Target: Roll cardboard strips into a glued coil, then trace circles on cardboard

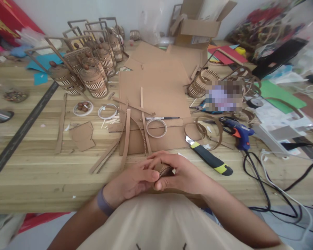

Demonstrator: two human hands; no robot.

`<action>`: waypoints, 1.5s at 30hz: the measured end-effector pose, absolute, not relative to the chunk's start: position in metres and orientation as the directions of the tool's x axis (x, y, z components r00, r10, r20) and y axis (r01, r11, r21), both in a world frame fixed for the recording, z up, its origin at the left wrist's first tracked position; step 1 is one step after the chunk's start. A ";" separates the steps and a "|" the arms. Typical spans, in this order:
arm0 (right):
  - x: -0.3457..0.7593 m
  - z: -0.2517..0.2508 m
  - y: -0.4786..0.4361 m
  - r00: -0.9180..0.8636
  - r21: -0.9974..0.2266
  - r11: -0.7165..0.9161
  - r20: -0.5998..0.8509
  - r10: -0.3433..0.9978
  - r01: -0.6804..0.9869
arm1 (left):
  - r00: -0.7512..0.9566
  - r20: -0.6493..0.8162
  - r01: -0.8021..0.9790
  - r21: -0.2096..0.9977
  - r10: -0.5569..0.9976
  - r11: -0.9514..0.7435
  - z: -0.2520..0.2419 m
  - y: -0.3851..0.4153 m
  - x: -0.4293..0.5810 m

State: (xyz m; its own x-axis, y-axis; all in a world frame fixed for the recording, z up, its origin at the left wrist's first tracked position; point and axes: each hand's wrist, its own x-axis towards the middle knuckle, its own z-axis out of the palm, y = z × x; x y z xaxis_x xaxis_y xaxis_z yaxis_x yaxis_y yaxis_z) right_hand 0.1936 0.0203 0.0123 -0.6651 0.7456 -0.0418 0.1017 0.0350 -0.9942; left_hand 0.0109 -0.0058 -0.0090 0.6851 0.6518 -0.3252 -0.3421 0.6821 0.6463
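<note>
Both my hands meet at the near edge of the wooden table (41, 177). My left hand (131, 182) and my right hand (181, 172) close together around a small rolled piece of corrugated cardboard (165, 171), most of it hidden by the fingers. A purple band sits on my left wrist. Just beyond my hands lie cardboard sheets (156, 90) with loose cardboard strips (126, 137) and a white ring (156, 127). A yellow-and-black utility knife (210, 159) lies to the right of my right hand.
Several cardboard lanterns (92, 78) stand at the back left, one unfinished lantern (200, 83) at centre right. A blue glue gun (240, 133) with black and white cables (266, 187), a pen (163, 118), an open box (198, 24) and coloured paper (279, 93) also lie about.
</note>
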 end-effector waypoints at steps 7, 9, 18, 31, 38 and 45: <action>0.196 0.003 0.015 -0.492 -0.978 0.196 0.139 0.859 0.065 | 0.478 -0.323 -0.151 0.886 0.817 0.439 -0.001 0.000 0.011; 0.193 -0.001 0.014 -0.473 -0.968 0.237 0.169 0.865 0.086 | 0.449 -0.320 -0.132 0.900 0.835 0.416 -0.003 -0.001 0.011; 0.209 -0.029 0.059 -0.412 -0.653 0.499 0.299 0.861 0.570 | 0.324 -0.313 0.163 0.948 0.893 0.273 -0.005 0.001 0.001; 0.212 -0.034 0.072 -0.557 -0.292 0.656 0.357 0.750 0.696 | 0.367 -0.088 0.543 0.828 0.926 -0.137 0.001 0.001 -0.010; 0.231 0.000 0.049 -0.581 -0.465 0.711 0.413 0.701 0.528 | 0.583 -0.212 0.536 0.826 0.784 -0.175 0.009 0.006 -0.014; 0.235 0.000 0.043 -0.482 -0.584 0.624 0.404 0.778 0.519 | 0.656 -0.162 0.429 0.884 0.737 -0.187 0.007 0.003 -0.026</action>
